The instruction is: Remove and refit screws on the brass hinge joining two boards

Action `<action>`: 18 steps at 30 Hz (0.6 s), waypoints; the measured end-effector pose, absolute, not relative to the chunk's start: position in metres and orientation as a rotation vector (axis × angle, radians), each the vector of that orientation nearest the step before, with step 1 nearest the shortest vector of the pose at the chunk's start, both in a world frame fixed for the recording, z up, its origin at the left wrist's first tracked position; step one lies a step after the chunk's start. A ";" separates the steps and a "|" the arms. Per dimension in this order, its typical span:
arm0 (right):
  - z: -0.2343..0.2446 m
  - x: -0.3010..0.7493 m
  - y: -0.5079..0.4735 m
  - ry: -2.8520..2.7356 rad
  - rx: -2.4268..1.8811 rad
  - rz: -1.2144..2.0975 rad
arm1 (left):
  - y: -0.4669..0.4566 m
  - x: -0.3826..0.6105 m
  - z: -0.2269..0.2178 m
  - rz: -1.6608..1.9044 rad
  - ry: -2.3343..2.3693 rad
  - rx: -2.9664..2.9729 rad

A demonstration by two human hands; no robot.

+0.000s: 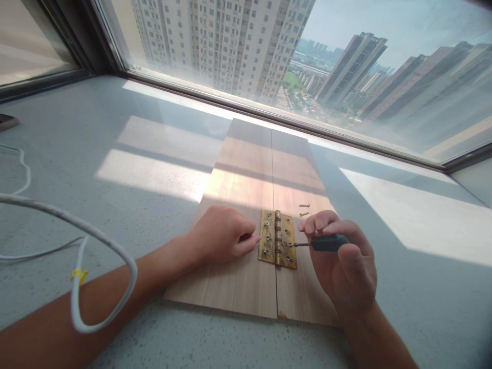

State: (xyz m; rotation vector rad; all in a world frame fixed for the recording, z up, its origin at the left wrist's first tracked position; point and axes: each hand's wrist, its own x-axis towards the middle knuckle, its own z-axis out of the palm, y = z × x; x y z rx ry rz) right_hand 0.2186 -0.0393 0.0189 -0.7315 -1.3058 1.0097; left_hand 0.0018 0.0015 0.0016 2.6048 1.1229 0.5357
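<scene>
Two light wooden boards (pixel 246 174) lie side by side on a grey window ledge. A brass hinge (pixel 277 239) spans the seam between them near their front end. My right hand (pixel 342 261) grips a dark-handled screwdriver (pixel 326 242), its tip resting on a screw in the hinge's right leaf. My left hand (pixel 225 237) rests curled on the left board, fingertips pressed against the hinge's left edge. Two loose screws (pixel 304 209) lie on the right board just behind the hinge.
A white cable (pixel 96 241) loops over my left forearm and across the ledge at the left. A large window (pixel 292 61) runs along the back. A dark object (pixel 6 122) lies at the far left edge.
</scene>
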 end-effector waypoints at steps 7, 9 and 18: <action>0.021 0.224 -0.034 -1.355 -0.783 0.879 | 0.002 0.002 0.003 0.518 1.116 2.581; 0.023 0.225 -0.033 -1.378 -0.765 0.917 | 0.001 0.001 0.003 0.524 1.111 2.579; 0.025 0.209 -0.036 -1.369 -0.700 1.244 | 0.001 0.001 0.002 0.559 1.110 2.597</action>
